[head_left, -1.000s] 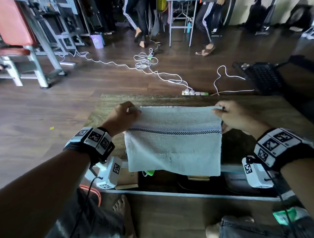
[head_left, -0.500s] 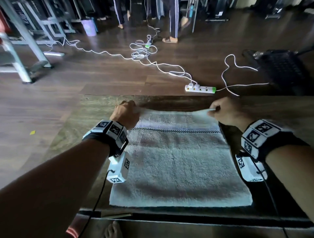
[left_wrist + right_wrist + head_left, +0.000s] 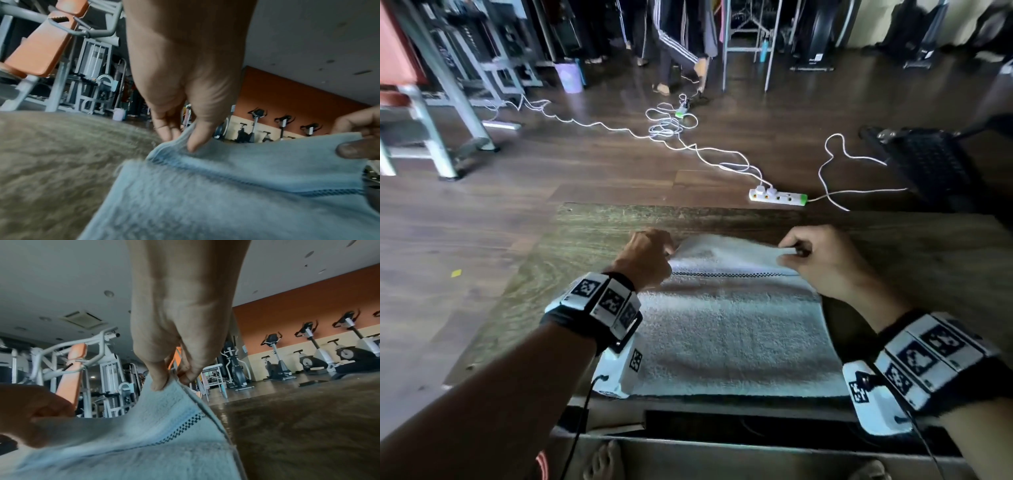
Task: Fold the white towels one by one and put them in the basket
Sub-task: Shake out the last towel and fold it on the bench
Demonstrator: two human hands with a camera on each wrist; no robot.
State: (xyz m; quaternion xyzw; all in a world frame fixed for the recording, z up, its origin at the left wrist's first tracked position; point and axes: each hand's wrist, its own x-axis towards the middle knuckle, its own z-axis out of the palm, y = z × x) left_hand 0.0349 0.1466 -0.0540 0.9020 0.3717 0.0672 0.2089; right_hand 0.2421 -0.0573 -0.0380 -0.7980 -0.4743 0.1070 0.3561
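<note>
Now both hands pinch the far corners of a white towel [image 3: 726,329] spread flat on the wooden table [image 3: 592,246].

At about ten o'clock of the towel, the left hand [image 3: 649,255] has its thumb [image 3: 197,138] pressed on top of the far-left corner and its fingers [image 3: 164,129] curled behind the hem, so the corner sits bunched between them, raised a little off the table. Moving right, the far edge arches up between the two hands, with the checkered stripe [image 3: 732,274] running across just nearer than the lifted hem. At about two o'clock, the right hand [image 3: 822,260] pinches the far-right corner between thumb [image 3: 158,379] and curled fingers [image 3: 189,374], lifting it off the wood. Nearer than the stripe, the cloth lies flat, reaching to the table's near edge at six o'clock.
</note>
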